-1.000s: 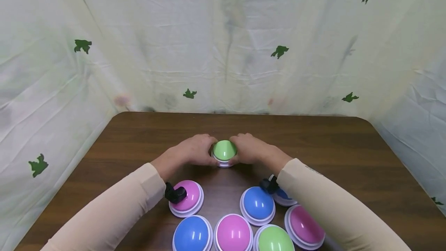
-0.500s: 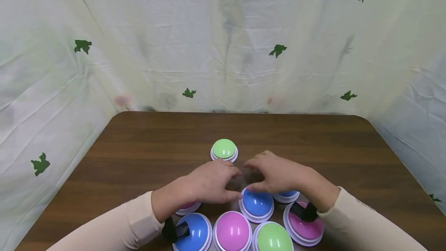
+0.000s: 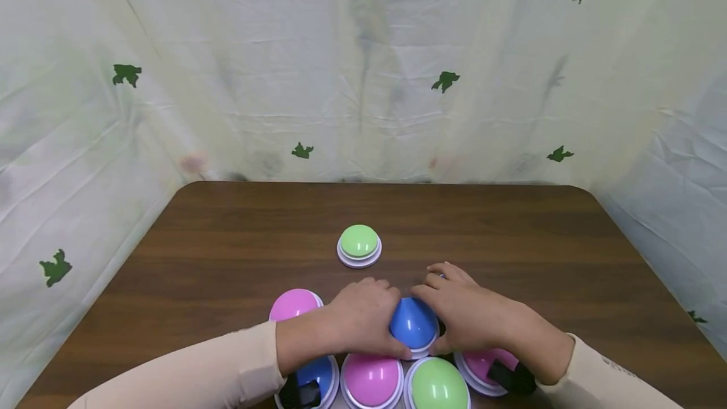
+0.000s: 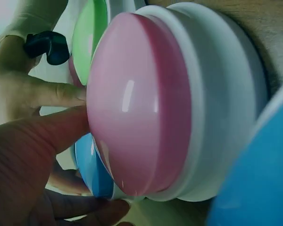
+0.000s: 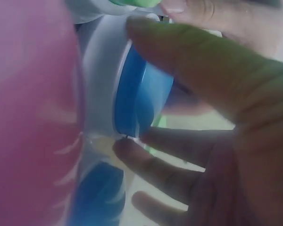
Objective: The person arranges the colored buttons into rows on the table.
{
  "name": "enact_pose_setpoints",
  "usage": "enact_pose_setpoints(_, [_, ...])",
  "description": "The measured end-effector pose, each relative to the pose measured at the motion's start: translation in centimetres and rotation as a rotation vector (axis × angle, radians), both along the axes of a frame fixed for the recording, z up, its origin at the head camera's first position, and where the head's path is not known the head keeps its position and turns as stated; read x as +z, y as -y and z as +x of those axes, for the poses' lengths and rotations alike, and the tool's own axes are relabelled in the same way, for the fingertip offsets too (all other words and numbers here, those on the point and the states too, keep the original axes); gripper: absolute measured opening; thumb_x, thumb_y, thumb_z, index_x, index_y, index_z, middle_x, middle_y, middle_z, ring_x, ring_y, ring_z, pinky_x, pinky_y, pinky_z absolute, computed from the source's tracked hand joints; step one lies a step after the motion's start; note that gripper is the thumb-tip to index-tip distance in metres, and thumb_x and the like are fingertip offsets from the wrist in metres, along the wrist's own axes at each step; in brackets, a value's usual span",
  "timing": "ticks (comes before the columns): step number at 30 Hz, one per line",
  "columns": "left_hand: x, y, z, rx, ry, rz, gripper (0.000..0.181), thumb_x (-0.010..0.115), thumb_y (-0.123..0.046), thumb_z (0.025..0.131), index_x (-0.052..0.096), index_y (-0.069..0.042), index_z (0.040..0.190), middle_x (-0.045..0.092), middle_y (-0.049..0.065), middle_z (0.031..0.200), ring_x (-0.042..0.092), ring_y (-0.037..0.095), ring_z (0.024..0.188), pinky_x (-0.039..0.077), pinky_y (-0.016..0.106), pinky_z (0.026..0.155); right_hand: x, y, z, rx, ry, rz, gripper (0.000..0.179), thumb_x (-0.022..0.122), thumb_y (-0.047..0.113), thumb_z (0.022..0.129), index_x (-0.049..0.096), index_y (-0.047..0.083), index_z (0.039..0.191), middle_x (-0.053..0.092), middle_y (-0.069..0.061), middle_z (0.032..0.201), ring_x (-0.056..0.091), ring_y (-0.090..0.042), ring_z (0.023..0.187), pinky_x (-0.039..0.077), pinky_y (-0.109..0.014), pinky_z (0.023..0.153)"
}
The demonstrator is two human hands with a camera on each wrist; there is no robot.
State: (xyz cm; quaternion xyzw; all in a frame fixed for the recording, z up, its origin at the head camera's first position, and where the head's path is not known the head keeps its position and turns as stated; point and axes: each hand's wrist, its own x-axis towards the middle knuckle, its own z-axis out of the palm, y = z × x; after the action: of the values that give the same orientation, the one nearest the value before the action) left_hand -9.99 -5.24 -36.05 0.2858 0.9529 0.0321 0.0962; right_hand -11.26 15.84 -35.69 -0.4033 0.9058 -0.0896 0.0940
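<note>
Left hand [image 3: 368,317] and right hand [image 3: 472,313] moved inward, fingers grasping blue button [image 3: 413,322] between them. Likely gripping step; next probably needs even pressure.

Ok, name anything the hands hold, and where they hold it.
The left hand and right hand grip the blue-domed button between them by its opposite sides.

A dark brown, wood-grain surface [image 3: 255,219] with rounded far corners stands before a pale, creased cloth backdrop [image 3: 255,49]. Small dark green shapes [image 3: 445,81] dot the cloth, which also hangs along both sides.
</note>
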Motion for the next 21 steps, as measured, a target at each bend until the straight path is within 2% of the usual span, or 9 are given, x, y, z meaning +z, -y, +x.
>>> enact_pose_setpoints(6, [-0.2,-0.7,-0.2,0.014,-0.016,-0.057,0.078,0.083,-0.072,0.063,0.071,-0.014,0.113,0.067,-0.001,0.097,0.059,0.017,0.089,0.053,0.036,0.075,-0.4,0.8,-0.3,0.025,-0.08,0.038,0.074,0.09,0.048,0.068,0.064,0.012,0.128,0.065,-0.003,0.116,0.05,-0.03,0.125,0.044,-0.054,0.107])
enact_pose_setpoints(14, [-0.1,-0.6,-0.5,-0.021,-0.065,-0.062,0.073,0.081,-0.073,0.064,0.073,-0.014,0.107,0.066,-0.002,0.092,0.059,0.017,0.087,0.052,0.036,0.074,-0.5,1.0,-0.7,0.065,-0.145,0.059,0.072,0.09,0.05,0.067,0.065,0.011,0.122,0.065,-0.002,0.11,0.053,-0.026,0.116,0.048,-0.045,0.101])
enact_pose_setpoints(18, [0.5,-0.3,-1.1,-0.055,-0.09,-0.065,0.069,0.079,-0.072,0.067,0.073,-0.014,0.103,0.067,-0.002,0.089,0.06,0.015,0.084,0.052,0.033,0.073,0.1,1.0,-1.1,0.07,-0.128,0.046,0.073,0.091,0.047,0.068,0.064,0.01,0.124,0.065,-0.003,0.111,0.053,-0.025,0.115,0.047,-0.044,0.101])
enact_pose_setpoints(21, [1.4,-0.1,-2.0,-0.086,-0.108,-0.055,0.068,0.079,-0.071,0.068,0.073,-0.013,0.104,0.068,-0.002,0.089,0.061,0.014,0.083,0.053,0.032,0.072,0.9,0.8,-1.7,0.05,-0.095,0.029,0.075,0.092,0.046,0.069,0.064,0.009,0.128,0.065,-0.004,0.114,0.052,-0.026,0.117,0.048,-0.045,0.1])
